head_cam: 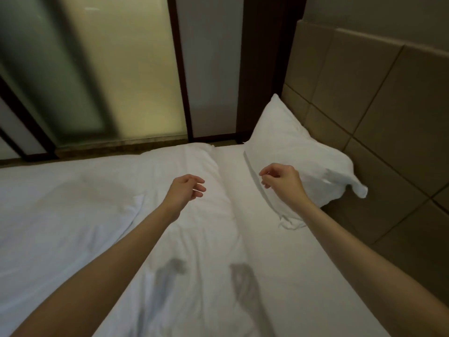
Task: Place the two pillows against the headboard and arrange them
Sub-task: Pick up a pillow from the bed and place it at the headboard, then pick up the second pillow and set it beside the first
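Note:
One white pillow (298, 156) leans tilted against the tan padded headboard (379, 113) at the right, its lower edge on the bare sheet. My right hand (281, 181) hovers just in front of it, fingers loosely curled, holding nothing. My left hand (185, 190) floats over the folded white duvet (189, 166), fingers apart and empty. A white cloth corner (136, 203) lies at the left on the duvet; I cannot tell whether it is a second pillow.
The bed (286, 276) fills the lower view, with shadows of my hands on it. Frosted glass panels (126, 76) in dark frames stand behind the far bed edge. A dark wooden post (264, 69) sits beside the headboard.

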A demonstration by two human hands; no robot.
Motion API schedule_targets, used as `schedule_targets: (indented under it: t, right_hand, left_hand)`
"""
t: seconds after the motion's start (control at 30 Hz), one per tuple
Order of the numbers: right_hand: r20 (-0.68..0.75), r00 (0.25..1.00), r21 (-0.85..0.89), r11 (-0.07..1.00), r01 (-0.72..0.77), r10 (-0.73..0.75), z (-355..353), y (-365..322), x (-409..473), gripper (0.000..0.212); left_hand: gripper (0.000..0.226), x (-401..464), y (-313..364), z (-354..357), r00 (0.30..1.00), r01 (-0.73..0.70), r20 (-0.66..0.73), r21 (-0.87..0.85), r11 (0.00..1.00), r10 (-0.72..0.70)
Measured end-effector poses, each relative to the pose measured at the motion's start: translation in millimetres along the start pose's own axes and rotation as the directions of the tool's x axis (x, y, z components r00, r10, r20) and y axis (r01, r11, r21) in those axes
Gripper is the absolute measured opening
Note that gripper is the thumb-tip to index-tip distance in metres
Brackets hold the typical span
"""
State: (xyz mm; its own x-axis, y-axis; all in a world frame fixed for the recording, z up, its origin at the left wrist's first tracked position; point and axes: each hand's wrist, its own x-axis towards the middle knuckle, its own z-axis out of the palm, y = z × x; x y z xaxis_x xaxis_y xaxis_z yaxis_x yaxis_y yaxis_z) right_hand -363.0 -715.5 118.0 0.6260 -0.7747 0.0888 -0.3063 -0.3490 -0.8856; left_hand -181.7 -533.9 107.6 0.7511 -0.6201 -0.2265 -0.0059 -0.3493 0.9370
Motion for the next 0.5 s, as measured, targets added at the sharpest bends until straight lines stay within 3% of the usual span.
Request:
schedule_targets:
  t: [0.2, 0.5]
  right_hand:
    - [0.061, 0.994, 0.174, 0.980, -0.100, 0.090, 80.9, -37.7, -84.6, 0.021]
    - [0.267, 0.956, 0.177, 0.969, -0.171, 0.120, 190.9, -83.0, -154.7, 0.018]
  left_hand:
    - [0.031, -79.4, -65.7, -94.2, 0.998, 0.045, -0.034, -0.062, 0.997, -0.047]
    - [0.030, -154.0, -152.4, -219.2, 0.946, 0.158, -0.251, -0.194, 0.968, -0.205]
